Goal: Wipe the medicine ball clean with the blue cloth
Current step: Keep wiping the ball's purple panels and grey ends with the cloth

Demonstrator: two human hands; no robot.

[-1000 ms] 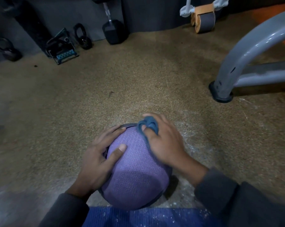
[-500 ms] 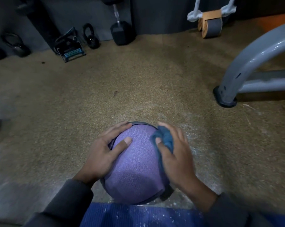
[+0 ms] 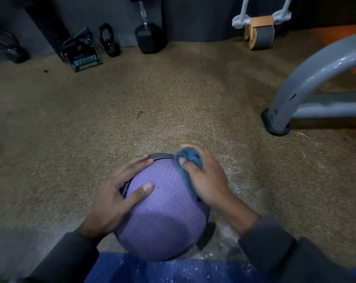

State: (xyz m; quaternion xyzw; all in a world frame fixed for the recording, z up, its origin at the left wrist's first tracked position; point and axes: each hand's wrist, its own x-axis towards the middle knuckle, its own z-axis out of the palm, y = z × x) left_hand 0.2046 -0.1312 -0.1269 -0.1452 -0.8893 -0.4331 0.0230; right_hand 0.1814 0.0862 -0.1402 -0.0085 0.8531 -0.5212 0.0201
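Note:
A purple textured medicine ball (image 3: 162,213) sits on the speckled floor right in front of me. My left hand (image 3: 115,199) lies flat on its left side, fingers spread and thumb stretched across the top. The blue cloth (image 3: 188,160) is bunched on the ball's upper right. My right hand (image 3: 205,178) grips the cloth and presses it against the ball; most of the cloth is hidden under the palm.
A grey metal frame leg (image 3: 285,107) stands at the right. A dumbbell (image 3: 149,37), kettlebells (image 3: 109,41), a small stand (image 3: 82,52) and an ab roller (image 3: 259,32) line the far wall. A blue mat (image 3: 162,270) lies at the near edge.
My right hand slid the cloth down the ball's right side, then back up toward the top right. The left hand kept its hold on the left side.

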